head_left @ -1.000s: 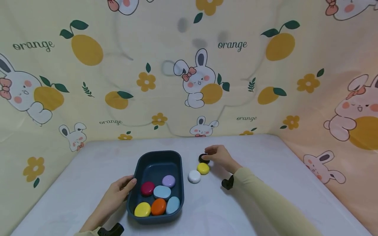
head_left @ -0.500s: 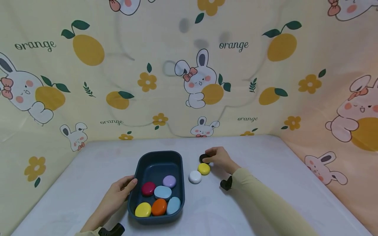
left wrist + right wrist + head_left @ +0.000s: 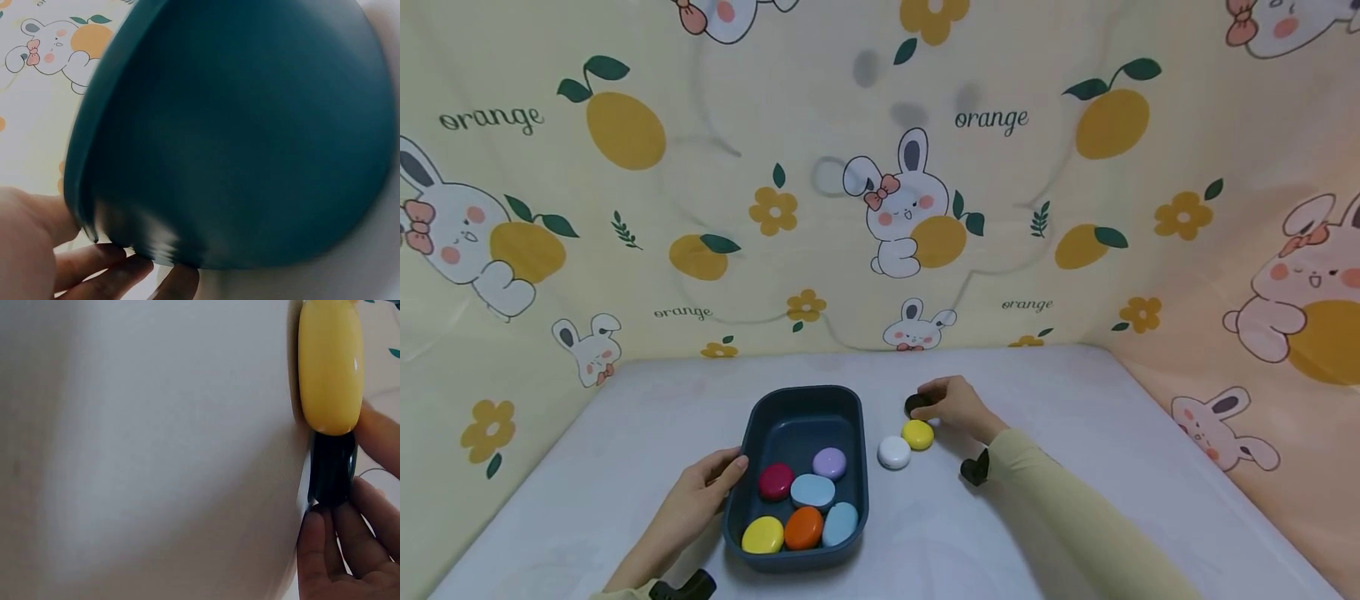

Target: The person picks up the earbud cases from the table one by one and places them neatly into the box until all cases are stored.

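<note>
Your right-hand fingers (image 3: 340, 540) are curled around the small black glossy pebble-shaped piece (image 3: 916, 405), pinching it where it sits on the pale table surface (image 3: 1075, 433), toward the far side, right of the tray. In the right wrist view the fingertips close on the black piece's edge, and the yellow glossy oval piece (image 3: 330, 365) lies right against it. From the head view that yellow piece (image 3: 917, 434) sits just in front of the black one, with a white glossy round piece (image 3: 893, 452) touching or just beside it, a little nearer to you.

Your right hand (image 3: 955, 406) arches over the black piece, wrist resting low, in a pale yellow-green sleeve (image 3: 1075, 508).

Your left hand (image 3: 703, 487) rests against the left wall of the dark blue rounded plastic tray (image 3: 797, 408), fingers loosely bent along the rim with the thumb near the top edge; the left wrist view shows fingertips (image 3: 125, 265) under the tray's outer wall (image 3: 250, 137).

Inside the tray lie six glossy pieces, bunched at the near end: a dark red one (image 3: 775, 481), a lilac one (image 3: 829, 463), a light blue one (image 3: 812, 491), another yellow one (image 3: 762, 535), an orange one (image 3: 803, 527), and a second light blue one (image 3: 840, 523).

A cloth backdrop printed with rabbits and oranges (image 3: 895, 208) stands behind the table.
</note>
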`<state>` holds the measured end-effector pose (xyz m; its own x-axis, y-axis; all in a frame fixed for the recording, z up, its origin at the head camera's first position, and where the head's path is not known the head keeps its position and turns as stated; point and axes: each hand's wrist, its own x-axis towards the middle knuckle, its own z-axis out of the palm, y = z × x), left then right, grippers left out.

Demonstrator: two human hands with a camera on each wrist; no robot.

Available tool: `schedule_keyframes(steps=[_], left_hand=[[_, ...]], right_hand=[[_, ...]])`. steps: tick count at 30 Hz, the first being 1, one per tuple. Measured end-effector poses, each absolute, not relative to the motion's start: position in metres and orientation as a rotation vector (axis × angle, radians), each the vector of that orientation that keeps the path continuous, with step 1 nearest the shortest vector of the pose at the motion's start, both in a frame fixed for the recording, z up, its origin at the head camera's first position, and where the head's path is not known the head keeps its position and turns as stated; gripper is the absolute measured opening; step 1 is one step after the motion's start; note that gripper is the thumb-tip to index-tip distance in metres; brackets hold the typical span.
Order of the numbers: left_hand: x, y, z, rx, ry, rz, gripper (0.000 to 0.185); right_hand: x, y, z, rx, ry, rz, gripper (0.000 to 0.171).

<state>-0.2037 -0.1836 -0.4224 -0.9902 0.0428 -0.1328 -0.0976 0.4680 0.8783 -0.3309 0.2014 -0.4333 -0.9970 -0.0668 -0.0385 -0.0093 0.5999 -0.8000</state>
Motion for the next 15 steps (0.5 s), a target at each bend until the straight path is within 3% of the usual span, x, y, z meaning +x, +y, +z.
schedule_keyframes(steps=[15], left_hand=[[-0.2036, -0.1821, -0.4236, -0.062, 2.57, 1.567, 0.063]], right_hand=[[-0.331, 0.2035, -0.4364, -0.064, 2.776, -1.404, 0.043]])
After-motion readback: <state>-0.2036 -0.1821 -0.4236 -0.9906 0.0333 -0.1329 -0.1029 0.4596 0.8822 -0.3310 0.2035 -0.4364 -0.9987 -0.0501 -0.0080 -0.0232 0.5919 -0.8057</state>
